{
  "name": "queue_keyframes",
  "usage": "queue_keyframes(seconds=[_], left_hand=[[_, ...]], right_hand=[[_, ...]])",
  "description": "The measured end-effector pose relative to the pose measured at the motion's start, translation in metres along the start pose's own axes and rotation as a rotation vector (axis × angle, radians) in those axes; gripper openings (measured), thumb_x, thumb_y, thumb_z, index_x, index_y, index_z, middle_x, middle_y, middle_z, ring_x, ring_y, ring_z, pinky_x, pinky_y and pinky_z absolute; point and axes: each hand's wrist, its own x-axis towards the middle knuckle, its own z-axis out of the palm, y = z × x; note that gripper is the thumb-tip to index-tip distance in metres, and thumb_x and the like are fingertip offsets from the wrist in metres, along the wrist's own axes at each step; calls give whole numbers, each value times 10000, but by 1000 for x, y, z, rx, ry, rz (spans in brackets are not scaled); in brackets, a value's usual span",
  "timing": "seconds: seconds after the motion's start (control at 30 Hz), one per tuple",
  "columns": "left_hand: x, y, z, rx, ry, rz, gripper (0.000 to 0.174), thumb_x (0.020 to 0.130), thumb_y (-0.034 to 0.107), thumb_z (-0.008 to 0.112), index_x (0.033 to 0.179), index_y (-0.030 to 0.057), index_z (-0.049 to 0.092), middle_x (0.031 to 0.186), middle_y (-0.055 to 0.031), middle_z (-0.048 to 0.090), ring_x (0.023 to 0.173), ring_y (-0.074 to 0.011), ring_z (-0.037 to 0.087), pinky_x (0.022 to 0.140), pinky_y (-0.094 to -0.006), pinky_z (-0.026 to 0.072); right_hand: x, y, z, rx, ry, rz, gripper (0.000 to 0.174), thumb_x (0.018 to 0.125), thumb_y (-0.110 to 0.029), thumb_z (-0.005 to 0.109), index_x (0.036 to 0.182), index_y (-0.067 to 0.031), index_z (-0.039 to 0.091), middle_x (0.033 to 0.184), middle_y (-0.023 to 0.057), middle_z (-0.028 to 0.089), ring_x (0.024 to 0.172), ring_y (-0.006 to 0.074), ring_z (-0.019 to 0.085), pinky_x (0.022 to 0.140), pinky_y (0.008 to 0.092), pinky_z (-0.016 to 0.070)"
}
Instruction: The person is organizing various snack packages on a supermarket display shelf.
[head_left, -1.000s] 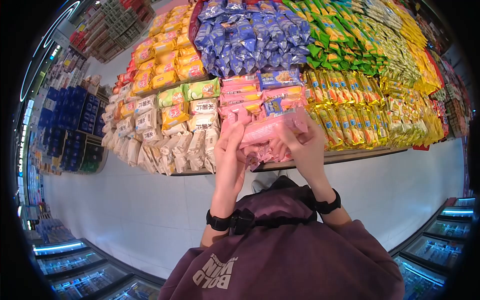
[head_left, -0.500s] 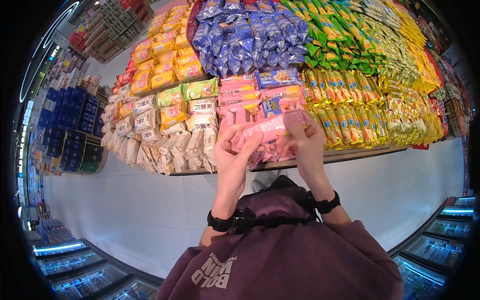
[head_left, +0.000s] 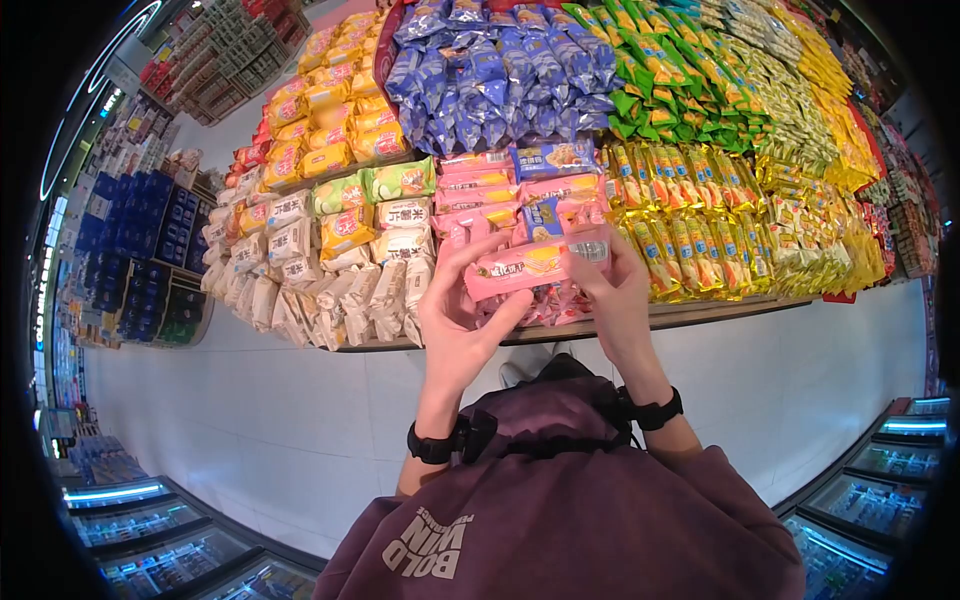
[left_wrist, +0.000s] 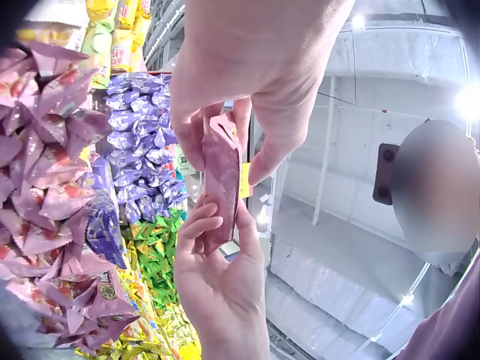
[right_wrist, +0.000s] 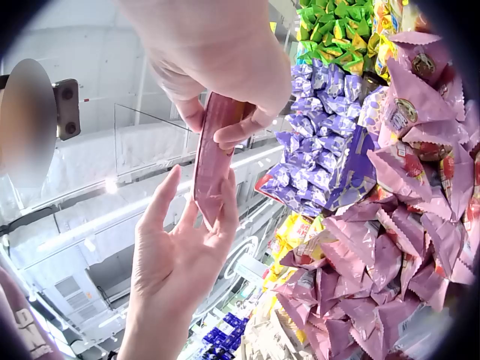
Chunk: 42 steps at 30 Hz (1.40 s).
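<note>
Pink packet [head_left: 520, 270] — front and centre, up in the air above the display, held between two hands! The left hand [head_left: 457, 325] has its thumb wide from its fingers, fingertips touching one end. Right hand [head_left: 622, 310] pinches the other end, thumb on the front — and beyond lie blue packets [head_left: 500, 90], with gold packets [head_left: 690, 245] off to the right.
</note>
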Motion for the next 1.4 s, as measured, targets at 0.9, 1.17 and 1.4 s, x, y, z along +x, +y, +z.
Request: queue_keyframes(seconds=[0.9,1.17,1.4], left_hand=[[-10,-28,-15,337,-302,-109,371,733,-63,796,1065,-44,633,1042,-173,697,965,-199,670,863,-320,533],[7,-17,33,128,-201,-474,340,794,-10,749,1125,-9,673,1002,-63,701,865,-83,630,750,-259,509],[18,-22,66,711,-125,-114,462,744,-40,734,1199,1,660,1078,-145,678,953,-245,673,841,-333,522]], right_hand=[[-1,-12,-63,-192,-465,-104,395,724,58,745,1078,-34,595,1130,72,597,1076,150,580,956,313,455],[21,-8,-68,24,-405,47,645,765,34,748,1328,-52,445,1200,93,563,1092,154,587,936,306,479],[45,-6,-68,-2,-358,12,682,794,61,714,1375,-66,380,1354,138,474,1176,201,563,832,285,561]])
